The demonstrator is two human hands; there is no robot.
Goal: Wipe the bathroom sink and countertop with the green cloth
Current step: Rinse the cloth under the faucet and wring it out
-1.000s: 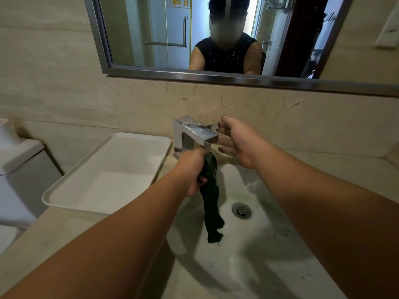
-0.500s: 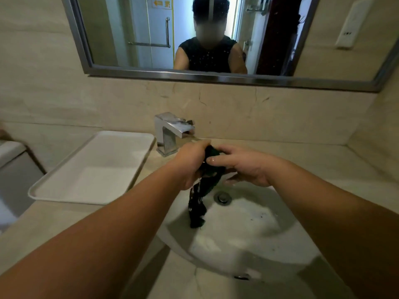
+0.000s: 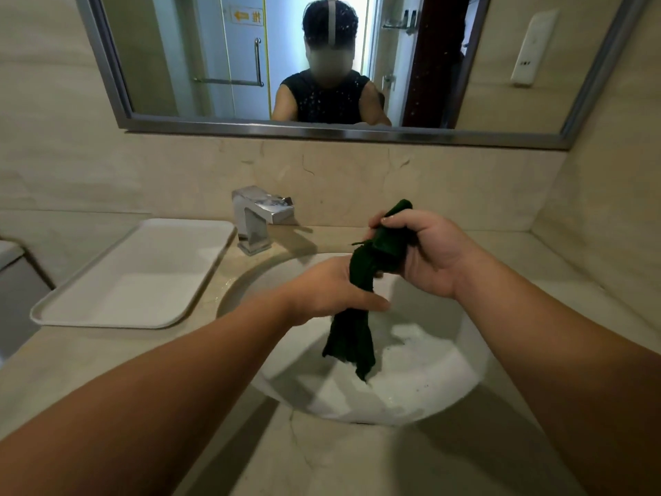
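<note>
Gripping the green cloth at 2 places, both hands are held above the sink.

Right hand: fingers curled tight round the upper, bunched end. A short tip of cloth pokes out above the fist.

Left hand: fingers wrapped round the cloth lower down, with the thumb lying along the near side and pointing right.

Between the 2 fists the cloth is wound into a tight dark rope, slanting from upper right to lower left. Below the left hand the free end hangs loose and flares out over the basin. Cannot tell if its lowest corner touches the porcelain.

Sink is a round white bowl set into the beige stone countertop. It has a few dark specks on its inner wall right of the hanging cloth.

A square chrome faucet stands on the counter behind the rim, left of the hands and well apart from them. A white rectangular tray lies flat on the counter just left of the faucet, with its near left corner reaching past the counter edge.

The metal-framed mirror on the wall above reflects the person in a dark sleeveless top, a glass door with a bar handle, and a white wall unit.
</note>
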